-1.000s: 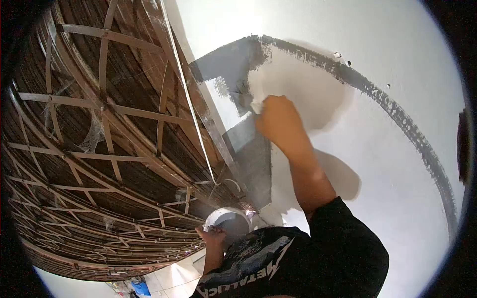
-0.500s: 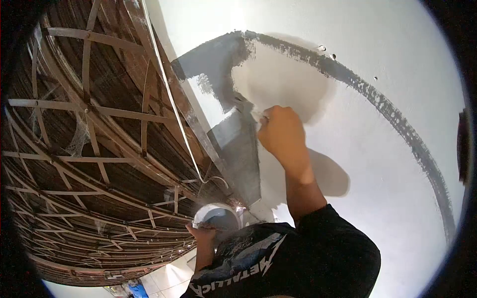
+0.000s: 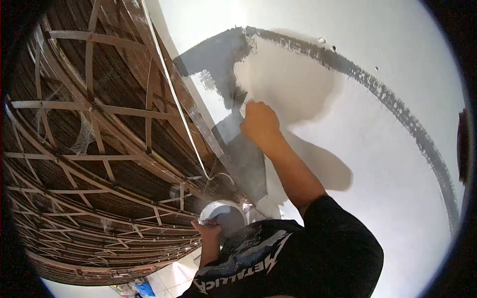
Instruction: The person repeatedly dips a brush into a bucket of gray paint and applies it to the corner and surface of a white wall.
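Observation:
My right hand (image 3: 261,121) is closed round the handle of a paintbrush (image 3: 244,105). The bristles are against the wall (image 3: 318,144), at the border between a dark grey painted patch (image 3: 218,57) and the pale surface. Low in the view, my left hand (image 3: 207,229) grips the rim of a white bucket (image 3: 202,212). Grey paint (image 3: 231,218) shows inside it. Most of my left fingers are hidden from sight.
A roof underside of brown battens (image 3: 119,111) fills the left, with cobwebs. A white cable (image 3: 174,94) runs along the roof beam beside the wall. A grey painted band (image 3: 377,94) curves across the wall to the right. Tiled floor (image 3: 171,275) lies far below.
My right hand and the brush have shifted left and slightly up along the grey patch. My left hand still holds the bucket, which appears a little further right as the view shifts.

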Demonstrator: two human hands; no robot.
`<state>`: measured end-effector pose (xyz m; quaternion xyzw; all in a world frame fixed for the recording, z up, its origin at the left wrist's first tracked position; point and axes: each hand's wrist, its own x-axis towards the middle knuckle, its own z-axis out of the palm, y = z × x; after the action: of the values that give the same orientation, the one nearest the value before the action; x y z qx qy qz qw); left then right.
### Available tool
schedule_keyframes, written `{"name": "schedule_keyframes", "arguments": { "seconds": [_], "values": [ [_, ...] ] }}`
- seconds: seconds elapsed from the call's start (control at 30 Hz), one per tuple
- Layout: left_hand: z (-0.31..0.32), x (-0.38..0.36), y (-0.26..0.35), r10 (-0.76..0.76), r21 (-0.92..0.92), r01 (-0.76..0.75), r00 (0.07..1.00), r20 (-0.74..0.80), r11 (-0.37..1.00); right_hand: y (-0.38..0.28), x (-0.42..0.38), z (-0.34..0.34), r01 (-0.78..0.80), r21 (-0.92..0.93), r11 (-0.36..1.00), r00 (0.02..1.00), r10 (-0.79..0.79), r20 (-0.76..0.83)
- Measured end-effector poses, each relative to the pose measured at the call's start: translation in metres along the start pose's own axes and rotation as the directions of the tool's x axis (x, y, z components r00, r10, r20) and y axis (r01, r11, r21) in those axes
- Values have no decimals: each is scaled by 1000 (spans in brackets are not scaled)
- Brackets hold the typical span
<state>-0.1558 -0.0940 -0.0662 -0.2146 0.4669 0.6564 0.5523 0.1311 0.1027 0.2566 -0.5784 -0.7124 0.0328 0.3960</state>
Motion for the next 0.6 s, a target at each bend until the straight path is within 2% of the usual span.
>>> {"name": "schedule_keyframes", "arguments": {
  "seconds": [0.13, 0.2, 0.27, 0.37, 0.43, 0.47, 0.5, 0.57, 0.6],
  "values": [
    [7, -9, 0, -13, 77, 16, 999, -45, 997, 10, -20, -25, -8, -10, 1000, 999, 7, -39],
    [11, -15, -3, -54, 25, 54, 998, -17, 998, 16, -29, -46, -23, -42, 999, 998, 20, -67],
    [6, -16, -5, -29, 36, 28, 1000, 13, 999, 9, -42, -62, -68, -89, 994, 996, 63, -56],
    [-2, -9, -4, 22, 79, -32, 993, 119, 996, 3, -25, -21, -159, 87, 984, 987, 155, 41],
    [-8, -9, -3, -46, 28, 41, 969, 244, 999, 1, -9, 2, -153, 81, 985, 976, 137, 171],
    [-8, -10, -7, -35, 45, 28, 987, 155, 999, 1, -7, 8, -148, 79, 986, 964, 126, 235],
    [1, -14, -9, -19, 64, 15, 997, 71, 998, 2, -7, 4, -151, 137, 979, 971, 121, 204],
    [2, -18, -10, -5, 75, 6, 1000, -11, 997, 11, -13, -12, -156, 252, 955, 982, 122, 146],
    [1, -13, -10, -8, 63, 8, 1000, 2, 998, 17, -18, -22, -132, 257, 957, 988, 108, 108]
  ]
}}
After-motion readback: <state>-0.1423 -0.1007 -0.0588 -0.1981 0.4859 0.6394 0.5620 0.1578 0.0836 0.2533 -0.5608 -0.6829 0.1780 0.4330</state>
